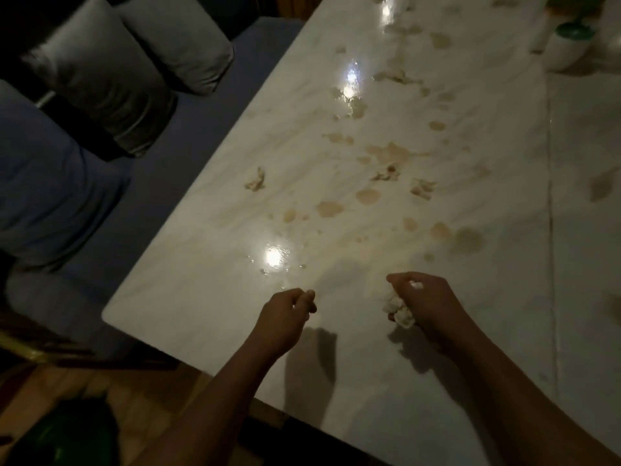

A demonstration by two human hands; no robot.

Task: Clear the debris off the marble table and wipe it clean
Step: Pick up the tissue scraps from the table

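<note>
The white marble table [235,284] carries several brown wet stains [331,208] and soggy paper scraps [256,180] across its middle. My right hand [426,302] hovers near the front of the table and grips a crumpled wad of white tissue [400,312]. My left hand [287,314] is beside it, about a hand's width to the left, with its fingers curled; I see nothing in it. More scraps [422,189] lie farther back, beyond both hands.
A blue sofa [67,183] with grey cushions [111,75] runs along the table's left side. A white pot with a green part [568,42] stands at the far right. A seam [551,203] crosses the tabletop on the right. A dark green object [67,435] sits on the wooden floor.
</note>
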